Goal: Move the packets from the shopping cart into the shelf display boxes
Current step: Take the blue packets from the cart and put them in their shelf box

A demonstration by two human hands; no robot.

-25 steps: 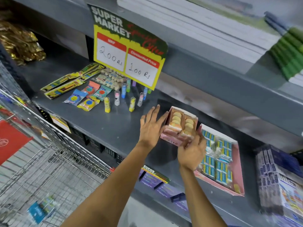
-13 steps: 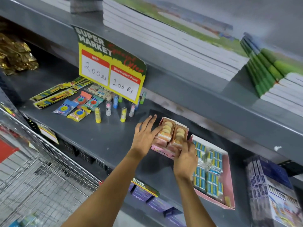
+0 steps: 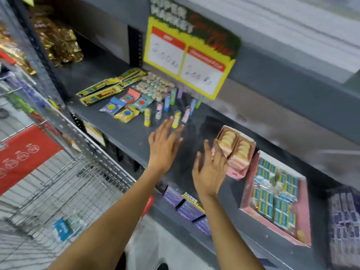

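Note:
A small pink display box point(image 3: 236, 152) with two rows of round cream pieces stands on the grey shelf point(image 3: 128, 137). Beside it on the right lies a larger pink display box point(image 3: 303, 207) filled with blue and yellow packets point(image 3: 272, 199). My right hand point(image 3: 209, 170) hovers just left of the small box, fingers spread, holding nothing. Farther left over the bare shelf is my left hand point(image 3: 163, 145), also spread and holding nothing. The wire shopping cart point(image 3: 58, 184) is at lower left, with a blue packet point(image 3: 64, 228) lying in its bottom.
Small tubes point(image 3: 147, 118), round packets point(image 3: 124, 106) and long yellow packs point(image 3: 103, 90) sit at the shelf's left. A yellow price sign point(image 3: 187, 63) hangs above. Gold bags point(image 3: 58, 43) are at far left, purple boxes point(image 3: 344, 221) at far right and on the lower shelf point(image 3: 187, 209).
Both hands have let go of the small pink box and drawn back to the left. The view has swung toward the cart and is blurred.

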